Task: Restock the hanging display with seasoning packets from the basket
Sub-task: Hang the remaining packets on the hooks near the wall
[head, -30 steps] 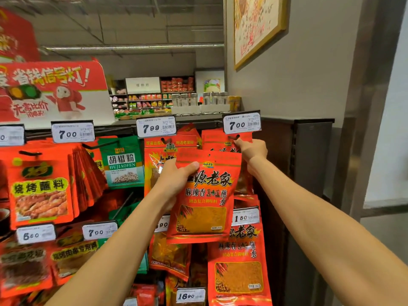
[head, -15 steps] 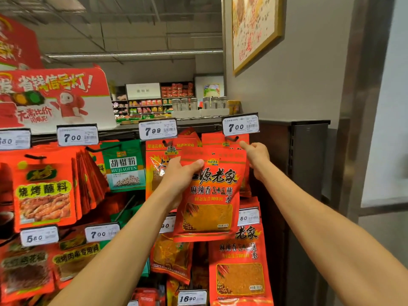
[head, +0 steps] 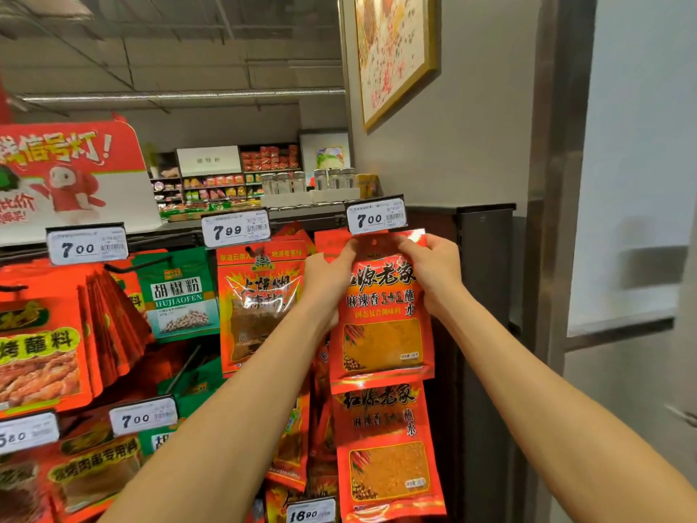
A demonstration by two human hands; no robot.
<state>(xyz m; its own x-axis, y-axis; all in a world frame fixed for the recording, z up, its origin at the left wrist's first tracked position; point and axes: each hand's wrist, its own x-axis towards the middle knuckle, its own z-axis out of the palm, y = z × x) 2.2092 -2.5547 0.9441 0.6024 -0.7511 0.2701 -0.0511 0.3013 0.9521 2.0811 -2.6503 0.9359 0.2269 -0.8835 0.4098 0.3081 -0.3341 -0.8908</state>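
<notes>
both hands (head: 332, 275) (head: 433, 269) now pinch the raised packet (head: 381, 315) under the grey wall's (head: 482, 126) price tag (head: 376, 220).

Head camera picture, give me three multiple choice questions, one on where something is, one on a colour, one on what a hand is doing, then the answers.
1. Where is the held seasoning packet?
A. under the 7.00 price tag at the rack's right end
B. in a basket
C. on the floor

2. What colour is the pepper powder packet?
A. blue
B. green
C. yellow

3. What is the right hand doing?
A. hanging idle
B. pointing at the framed picture
C. pinching the packet's top corner

Answers: A, its top edge sits just below that tag; B, green among red packs; C, its fingers grip the upper right corner while the left hand holds the left.
</notes>
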